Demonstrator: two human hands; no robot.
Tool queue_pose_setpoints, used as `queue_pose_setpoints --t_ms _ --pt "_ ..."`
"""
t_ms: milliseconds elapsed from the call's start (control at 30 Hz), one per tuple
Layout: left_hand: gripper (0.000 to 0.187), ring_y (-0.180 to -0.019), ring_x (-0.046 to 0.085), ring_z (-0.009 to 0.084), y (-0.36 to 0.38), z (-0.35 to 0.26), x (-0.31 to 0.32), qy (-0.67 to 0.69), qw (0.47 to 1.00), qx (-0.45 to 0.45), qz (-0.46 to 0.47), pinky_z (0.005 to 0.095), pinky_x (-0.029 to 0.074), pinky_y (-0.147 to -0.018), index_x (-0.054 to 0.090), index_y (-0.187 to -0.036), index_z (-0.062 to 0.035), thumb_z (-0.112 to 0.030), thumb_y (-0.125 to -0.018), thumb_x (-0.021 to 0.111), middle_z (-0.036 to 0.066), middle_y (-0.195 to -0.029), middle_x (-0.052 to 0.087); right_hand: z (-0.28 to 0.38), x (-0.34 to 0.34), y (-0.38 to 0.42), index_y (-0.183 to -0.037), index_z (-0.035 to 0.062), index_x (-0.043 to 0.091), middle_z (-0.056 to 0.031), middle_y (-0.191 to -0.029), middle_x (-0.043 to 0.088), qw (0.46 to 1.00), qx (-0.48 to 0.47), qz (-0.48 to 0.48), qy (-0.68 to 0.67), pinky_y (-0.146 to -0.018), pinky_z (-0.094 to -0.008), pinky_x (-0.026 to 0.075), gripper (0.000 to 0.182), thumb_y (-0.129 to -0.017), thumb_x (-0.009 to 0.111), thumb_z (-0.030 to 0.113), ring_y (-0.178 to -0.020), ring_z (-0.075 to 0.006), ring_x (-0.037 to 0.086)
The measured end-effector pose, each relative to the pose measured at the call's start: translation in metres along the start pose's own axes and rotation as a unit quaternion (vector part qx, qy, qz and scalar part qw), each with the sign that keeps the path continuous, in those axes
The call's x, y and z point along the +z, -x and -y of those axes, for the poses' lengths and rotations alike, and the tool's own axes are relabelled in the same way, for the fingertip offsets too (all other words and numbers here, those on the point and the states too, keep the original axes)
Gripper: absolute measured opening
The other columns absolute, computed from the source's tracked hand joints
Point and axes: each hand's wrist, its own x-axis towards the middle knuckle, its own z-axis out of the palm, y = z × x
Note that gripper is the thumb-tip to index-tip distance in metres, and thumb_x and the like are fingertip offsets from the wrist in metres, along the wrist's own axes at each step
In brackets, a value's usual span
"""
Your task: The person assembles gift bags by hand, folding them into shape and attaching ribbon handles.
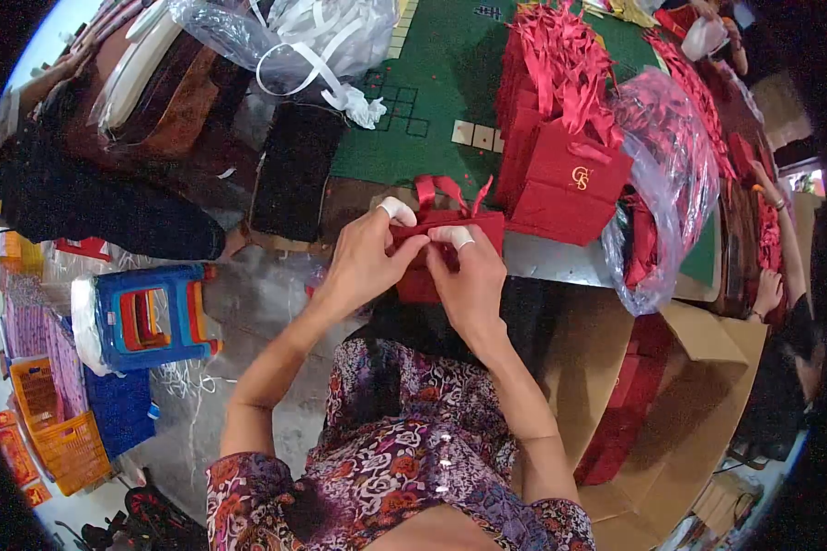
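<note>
A small red paper gift bag (417,286) is in front of me at the table's near edge, with its red ribbon handle (443,188) standing up behind my fingers. My left hand (363,257) pinches the bag's upper part between thumb and forefinger. From the other side my right hand (473,280) is closed on the same part, and the two thumbs nearly meet. White wraps cover a finger on each hand. What exactly lies between the fingertips is too small to make out.
Red gift bags (570,174) with ribbon handles stand in a row on the green table mat (450,55). Plastic-wrapped red bags (666,138) lie to their right. An open cardboard box (698,386) holds red goods. Stacked plastic stools (147,317) stand left. Other people's arms reach in.
</note>
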Motion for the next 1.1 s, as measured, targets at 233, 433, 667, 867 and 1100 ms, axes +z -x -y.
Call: queue_pose_setpoints --t_ms 233,433,667,867,1100 --pt "0.024 -0.057 0.057 0.0162 0.005 0.01 0.009 0.036 0.998 0.038 -0.036 0.0313 0.046 -0.055 0.063 -0.096 -0.0054 -0.017 -0.081 0.078 0.007 -0.072 0.061 -0.005 0.001 0.001 -0.099 0.004 0.067 -0.0143 -0.091 0.066 0.999 -0.035 0.027 0.01 -0.073 -0.0393 0.053 0.019 -0.081 0.074 0.005 -0.086 -0.0321 0.067" --pt "0.021 -0.058 0.057 0.0175 0.008 0.012 0.009 0.022 1.0 0.009 0.011 0.0328 0.046 -0.056 0.064 -0.094 -0.0065 -0.014 -0.079 0.078 0.007 -0.075 0.061 0.008 -0.034 -0.016 -0.102 0.0022 0.069 -0.013 -0.089 0.066 0.998 -0.024 0.055 -0.008 -0.067 -0.0353 0.052 0.017 -0.086 0.072 0.006 -0.081 -0.0276 0.069" --pt "0.014 -0.074 0.061 0.0284 0.021 0.009 0.018 -0.024 0.97 0.229 -0.073 0.0375 0.05 -0.068 0.065 -0.091 -0.0055 -0.006 -0.08 0.073 0.01 -0.085 0.062 -0.008 -0.039 -0.03 -0.093 0.0013 0.072 -0.0156 -0.086 0.067 0.981 -0.033 0.19 0.038 -0.072 -0.0386 0.051 0.015 -0.088 0.069 0.015 -0.08 -0.0261 0.068" --pt "0.018 -0.08 0.059 0.0305 0.029 0.006 0.016 -0.054 0.949 0.305 -0.065 0.0405 0.05 -0.074 0.062 -0.091 0.0009 0.0 -0.073 0.065 0.011 -0.089 0.059 -0.013 -0.041 -0.03 -0.091 -0.0015 0.072 -0.0145 -0.084 0.071 0.97 0.037 0.239 -0.007 -0.073 -0.0318 0.052 0.015 -0.083 0.072 0.011 -0.076 -0.0213 0.068" --pt "0.018 -0.07 0.058 0.0268 0.032 0.005 0.021 -0.001 0.983 0.178 -0.051 0.0374 0.049 -0.065 0.064 -0.093 -0.0016 -0.008 -0.08 0.074 0.011 -0.084 0.063 -0.024 -0.018 -0.025 -0.086 -0.001 0.072 0.0006 -0.081 0.069 0.946 0.19 0.128 -0.231 -0.072 -0.0244 0.05 0.012 -0.088 0.07 0.011 -0.076 -0.006 0.06"
